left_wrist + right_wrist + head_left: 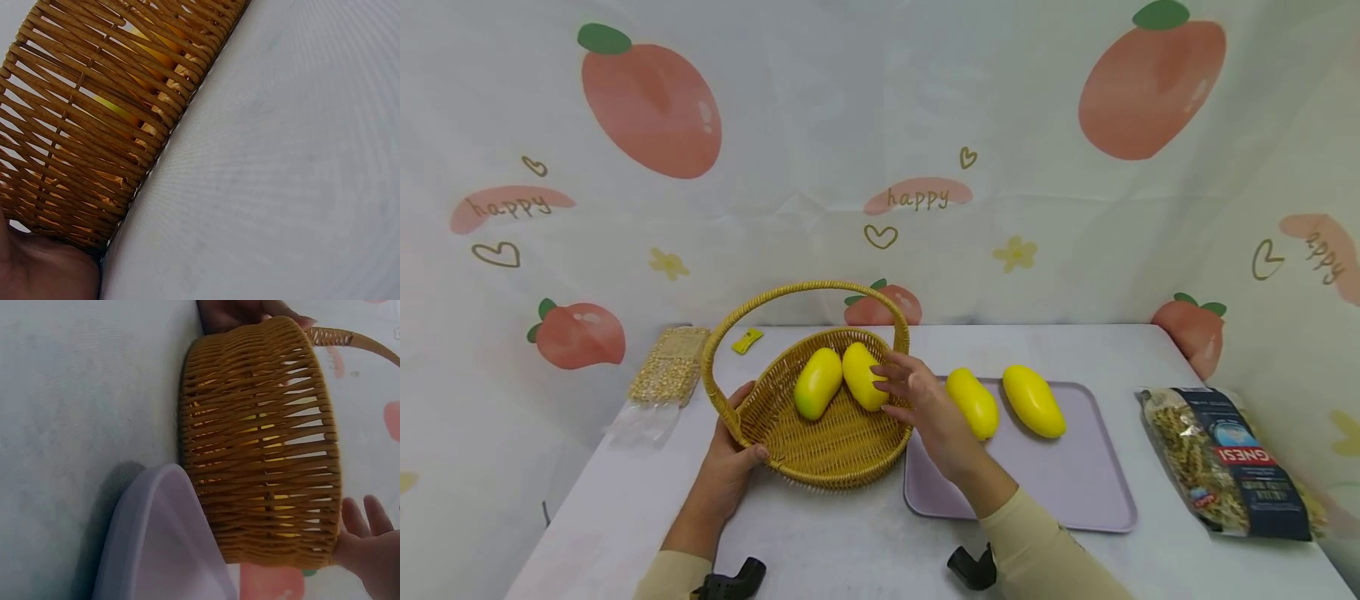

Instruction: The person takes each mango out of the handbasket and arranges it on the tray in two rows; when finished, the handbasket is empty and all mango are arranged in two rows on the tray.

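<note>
A woven wicker basket (831, 454) with a tall arched handle stands on the white table. Two yellow mangoes lie inside: a mango (817, 383) with a greenish end, and another mango (859, 377) beside it. My left hand (727, 467) grips the basket's left side, thumb over the rim. Over the basket's right rim reaches my right hand (928, 408), its fingers extended and slightly bent beside the right-hand mango. In the right wrist view that hand (372, 553) is at the rim, fingers apart; whether it touches the mango is hidden.
Right of the basket lies a pale purple tray (1045, 492) bearing a mango (973, 404) and a second mango (1033, 401). A pasta bag (1228, 462) is at the far right. A bag of kernels (670, 367) and a small yellow packet (747, 341) lie at the back left.
</note>
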`<state>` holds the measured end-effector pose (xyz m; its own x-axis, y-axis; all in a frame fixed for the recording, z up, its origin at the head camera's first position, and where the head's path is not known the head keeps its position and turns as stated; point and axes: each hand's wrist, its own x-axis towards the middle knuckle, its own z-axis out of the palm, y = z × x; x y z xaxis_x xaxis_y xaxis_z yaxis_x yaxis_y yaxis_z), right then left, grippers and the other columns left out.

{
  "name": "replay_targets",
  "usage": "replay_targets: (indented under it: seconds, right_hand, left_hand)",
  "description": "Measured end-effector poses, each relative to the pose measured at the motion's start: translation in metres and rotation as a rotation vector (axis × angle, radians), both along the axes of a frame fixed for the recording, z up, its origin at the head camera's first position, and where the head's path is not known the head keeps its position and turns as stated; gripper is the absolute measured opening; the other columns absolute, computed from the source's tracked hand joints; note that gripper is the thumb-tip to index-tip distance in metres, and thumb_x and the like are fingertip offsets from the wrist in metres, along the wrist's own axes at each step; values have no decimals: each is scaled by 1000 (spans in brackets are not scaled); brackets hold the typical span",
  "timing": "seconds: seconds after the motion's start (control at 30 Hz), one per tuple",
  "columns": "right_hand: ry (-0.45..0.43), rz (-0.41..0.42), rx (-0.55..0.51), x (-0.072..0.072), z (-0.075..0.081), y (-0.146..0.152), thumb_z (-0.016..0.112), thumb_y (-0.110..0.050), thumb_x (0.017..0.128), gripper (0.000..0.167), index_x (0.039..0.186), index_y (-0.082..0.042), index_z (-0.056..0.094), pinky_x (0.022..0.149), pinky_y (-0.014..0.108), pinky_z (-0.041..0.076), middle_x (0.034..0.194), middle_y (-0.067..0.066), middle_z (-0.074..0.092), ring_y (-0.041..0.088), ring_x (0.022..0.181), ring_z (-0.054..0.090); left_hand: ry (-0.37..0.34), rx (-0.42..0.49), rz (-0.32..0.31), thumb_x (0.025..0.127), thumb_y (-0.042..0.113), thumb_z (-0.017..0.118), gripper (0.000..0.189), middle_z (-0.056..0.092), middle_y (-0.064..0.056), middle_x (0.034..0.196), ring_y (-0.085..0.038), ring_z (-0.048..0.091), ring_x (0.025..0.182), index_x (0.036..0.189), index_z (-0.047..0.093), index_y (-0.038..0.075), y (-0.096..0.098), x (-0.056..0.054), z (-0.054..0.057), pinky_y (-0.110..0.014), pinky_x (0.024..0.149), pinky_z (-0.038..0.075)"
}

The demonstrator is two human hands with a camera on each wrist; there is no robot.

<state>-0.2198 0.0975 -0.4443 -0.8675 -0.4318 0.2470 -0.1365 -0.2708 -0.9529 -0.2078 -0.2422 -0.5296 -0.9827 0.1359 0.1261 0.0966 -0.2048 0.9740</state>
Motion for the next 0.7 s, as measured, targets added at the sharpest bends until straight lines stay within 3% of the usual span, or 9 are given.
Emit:
replay_targets:
  seconds: [0.13, 0.3, 0.53, 0.7]
  right_hand:
    - [4, -36, 83, -9, -2, -12, 46, -55, 113, 76, 169, -5, 30, 123, 66, 25, 165, 26, 37, 45, 152, 34]
    - [53, -116, 203, -17, -8, -27, 54, -45, 113, 69, 168, -9, 34, 125, 61, 24, 166, 24, 38, 41, 155, 32]
    - [73, -241, 449, -25, -7, -40, 67, -64, 102, 87, 168, -15, 39, 125, 59, 25, 168, 13, 41, 32, 154, 36]
    - [38, -254, 508, -31, -4, -47, 71, -62, 100, 91, 168, -11, 39, 123, 59, 31, 167, 14, 41, 33, 151, 39]
  left_hand:
    - [-1, 2, 5, 99, 17, 85, 96, 25, -8, 171, -28, 37, 149, 173, 24, 26, 0, 0, 1, -26, 112, 44]
    - [-4, 2, 5, 99, 18, 85, 96, 26, -8, 171, -28, 38, 149, 173, 25, 27, 0, 1, 0, -26, 112, 44]
    - [6, 6, -4, 99, 17, 85, 97, 27, -9, 170, -28, 39, 148, 173, 24, 27, 0, 0, -1, -26, 112, 45]
    - [7, 2, -2, 99, 18, 85, 96, 28, -9, 170, -28, 41, 147, 173, 25, 28, -1, 0, -2, -26, 111, 45]
